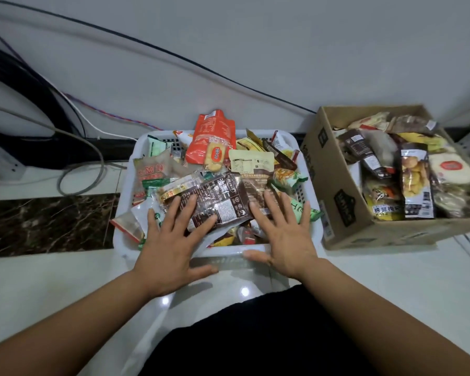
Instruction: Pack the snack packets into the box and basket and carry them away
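Note:
A white plastic basket [125, 191] sits on the floor in front of me, heaped with several snack packets. A dark brown packet [220, 196] lies on top near the front, and an orange pouch [210, 137] stands at the back. My left hand [171, 240] lies flat, fingers spread, on the packets at the front left. My right hand [282, 234] lies flat with spread fingers on the front right, its thumb over the basket's front rim. To the right stands a cardboard box [345, 213], filled with more snack packets [415, 183].
Several cables [79, 147] run along the white wall and loop on the floor left of the basket. A dark marble floor strip [46, 223] lies at the left. My dark-clothed knee [255, 335] is at the bottom centre on the glossy white tiles.

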